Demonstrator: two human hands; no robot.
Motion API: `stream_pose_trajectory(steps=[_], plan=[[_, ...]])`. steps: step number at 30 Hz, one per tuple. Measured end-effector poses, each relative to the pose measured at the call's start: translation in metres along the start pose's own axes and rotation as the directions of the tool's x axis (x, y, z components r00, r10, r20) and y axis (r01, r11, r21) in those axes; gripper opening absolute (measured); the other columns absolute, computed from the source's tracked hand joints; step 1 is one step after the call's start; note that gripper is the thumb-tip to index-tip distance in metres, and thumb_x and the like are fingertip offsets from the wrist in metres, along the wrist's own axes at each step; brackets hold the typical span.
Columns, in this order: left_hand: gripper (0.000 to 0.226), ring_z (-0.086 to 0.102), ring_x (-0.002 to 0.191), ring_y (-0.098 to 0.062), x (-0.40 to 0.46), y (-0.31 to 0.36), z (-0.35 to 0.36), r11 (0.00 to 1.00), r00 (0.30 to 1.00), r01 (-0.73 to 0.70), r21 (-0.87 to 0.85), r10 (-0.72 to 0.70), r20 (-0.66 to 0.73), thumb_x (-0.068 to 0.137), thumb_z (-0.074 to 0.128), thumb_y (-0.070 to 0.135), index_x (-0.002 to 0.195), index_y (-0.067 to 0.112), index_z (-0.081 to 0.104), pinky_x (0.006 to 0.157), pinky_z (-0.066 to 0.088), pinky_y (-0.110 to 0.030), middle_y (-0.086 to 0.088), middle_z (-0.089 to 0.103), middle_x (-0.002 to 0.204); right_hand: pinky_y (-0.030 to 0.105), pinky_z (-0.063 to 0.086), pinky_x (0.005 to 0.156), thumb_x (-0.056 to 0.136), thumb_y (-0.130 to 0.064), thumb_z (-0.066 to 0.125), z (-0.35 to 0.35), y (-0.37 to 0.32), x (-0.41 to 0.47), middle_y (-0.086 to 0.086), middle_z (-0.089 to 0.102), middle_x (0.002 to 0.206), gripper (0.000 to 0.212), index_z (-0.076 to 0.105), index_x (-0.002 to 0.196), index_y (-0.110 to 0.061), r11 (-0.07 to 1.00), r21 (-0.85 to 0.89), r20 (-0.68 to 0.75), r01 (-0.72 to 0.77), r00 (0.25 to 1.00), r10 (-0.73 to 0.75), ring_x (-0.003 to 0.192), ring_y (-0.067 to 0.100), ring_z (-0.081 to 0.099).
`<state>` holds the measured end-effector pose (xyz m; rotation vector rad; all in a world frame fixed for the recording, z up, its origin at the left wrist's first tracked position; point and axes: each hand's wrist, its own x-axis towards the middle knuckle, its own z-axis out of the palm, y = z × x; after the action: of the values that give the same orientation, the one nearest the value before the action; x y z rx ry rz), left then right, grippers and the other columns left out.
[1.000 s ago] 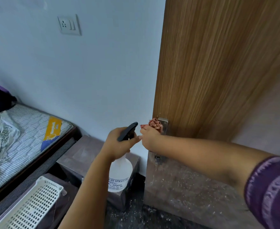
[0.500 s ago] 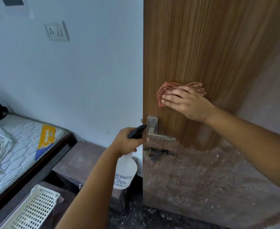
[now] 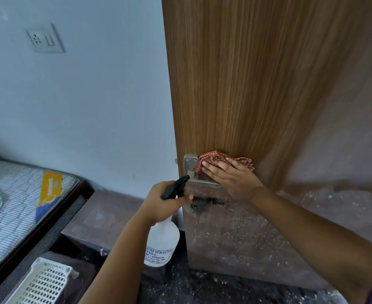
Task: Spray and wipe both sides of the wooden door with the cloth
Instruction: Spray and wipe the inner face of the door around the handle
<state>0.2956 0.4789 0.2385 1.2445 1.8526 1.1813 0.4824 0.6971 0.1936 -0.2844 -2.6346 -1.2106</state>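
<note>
The wooden door fills the right half of the view, its edge facing left. My right hand lies flat with straight fingers on a red checked cloth, pressing it against the door just right of the metal handle plate. My left hand grips the neck of a white spray bottle with a black trigger head, held low beside the door edge, nozzle towards the handle. A latch sits below the handle.
A white wall with a switch socket stands to the left. A striped mattress on a dark bed frame lies at the lower left, a brown cabinet beside it, and a white perforated basket at the bottom.
My right hand has slid the cloth down the door, from well above the handle to beside the handle plate. The left hand with the bottle has stayed roughly where it was.
</note>
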Motion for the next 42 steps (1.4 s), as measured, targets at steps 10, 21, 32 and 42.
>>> stream_pose_trajectory(steps=[10,21,32,42], plan=[[0.035,0.057,0.060,-0.021,-0.013,0.001,-0.004,0.999,1.000,-0.018,0.029,0.018,-0.009,0.077,0.076,0.043,0.083,0.009,0.067,0.062,0.054,-0.052,-0.022,0.063,0.079,0.045,-0.008,0.122,0.087,-0.025,0.032,0.021,-0.051,-0.013,-0.004,0.054,0.144,0.057,0.056,0.139,-0.023,0.995,0.074,0.240,-0.069,0.970,0.049,0.132,0.022,0.044],[0.027,0.060,0.060,-0.022,-0.014,-0.003,-0.001,1.000,0.999,0.027,-0.010,-0.027,-0.031,0.081,0.079,0.031,0.087,0.006,0.068,0.065,0.056,-0.050,-0.025,0.064,0.085,0.049,-0.003,0.120,0.080,-0.033,0.062,0.031,-0.006,-0.060,0.004,0.040,0.154,0.074,0.040,0.148,-0.015,0.987,0.060,0.182,0.147,0.971,-0.156,0.134,0.025,0.045],[0.026,0.059,0.061,-0.027,-0.021,-0.013,-0.003,0.998,0.998,0.040,-0.038,-0.043,-0.055,0.081,0.080,0.033,0.083,0.009,0.068,0.064,0.056,-0.053,-0.023,0.063,0.080,0.048,0.021,0.117,0.086,-0.022,0.060,0.024,-0.074,-0.021,0.005,0.011,0.164,0.081,0.017,0.153,-0.008,0.966,0.247,0.203,0.077,0.971,-0.129,0.144,0.024,0.028],[0.021,0.062,0.064,-0.032,-0.020,-0.024,-0.016,0.996,0.998,0.034,0.086,-0.029,-0.054,0.082,0.077,0.032,0.083,0.013,0.067,0.065,0.056,-0.054,-0.014,0.065,0.074,0.043,0.004,0.122,0.103,-0.034,0.036,0.014,-0.122,0.080,0.001,0.022,0.163,0.061,0.020,0.156,-0.010,0.964,0.144,0.325,0.222,0.910,-0.258,0.151,0.019,0.014]])
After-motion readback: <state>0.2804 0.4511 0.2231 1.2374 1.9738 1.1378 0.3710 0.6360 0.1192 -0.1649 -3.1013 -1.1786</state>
